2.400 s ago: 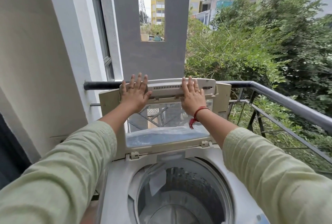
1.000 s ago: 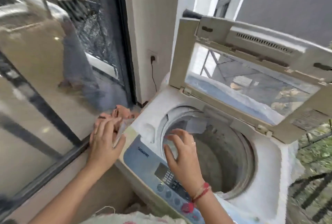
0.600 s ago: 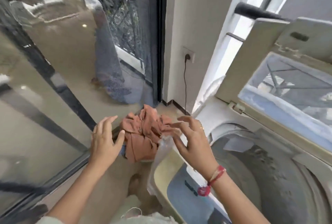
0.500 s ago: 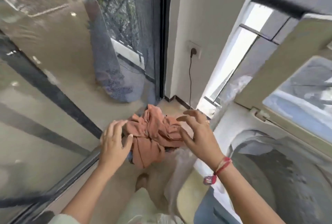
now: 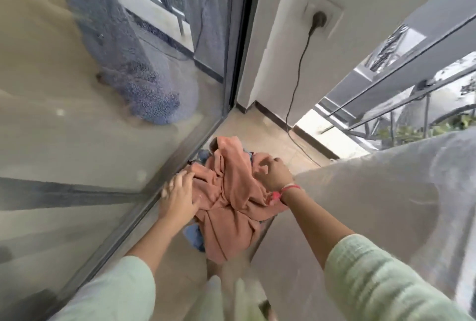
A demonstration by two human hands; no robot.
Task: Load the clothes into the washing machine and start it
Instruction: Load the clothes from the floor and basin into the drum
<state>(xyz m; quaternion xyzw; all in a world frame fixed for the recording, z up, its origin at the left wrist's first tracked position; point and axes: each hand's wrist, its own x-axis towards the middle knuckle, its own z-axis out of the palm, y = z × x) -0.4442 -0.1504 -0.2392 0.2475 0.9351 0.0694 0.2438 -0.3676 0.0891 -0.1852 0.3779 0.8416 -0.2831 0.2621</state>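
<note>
A heap of clothes lies on the floor between the glass door and the washing machine, with an orange-pink garment (image 5: 229, 199) on top and a bit of blue cloth (image 5: 193, 235) under it. My left hand (image 5: 177, 198) presses against the heap's left side, fingers curled into the fabric. On the right side my right hand (image 5: 273, 175), with a red thread at its wrist, closes on the orange-pink garment. The washing machine's side (image 5: 373, 204), wrapped in a cloudy plastic cover, fills the right; its drum and lid are out of view.
A large sliding glass door (image 5: 103, 127) with a dark frame runs along the left. A black power cord (image 5: 296, 83) hangs from a wall socket (image 5: 320, 17) down to the floor behind the clothes. A metal railing (image 5: 401, 99) stands at the right rear.
My view has swung down and left, away from the machine's open top. Both hands have dropped onto the clothes heap and closed on it from either side.
</note>
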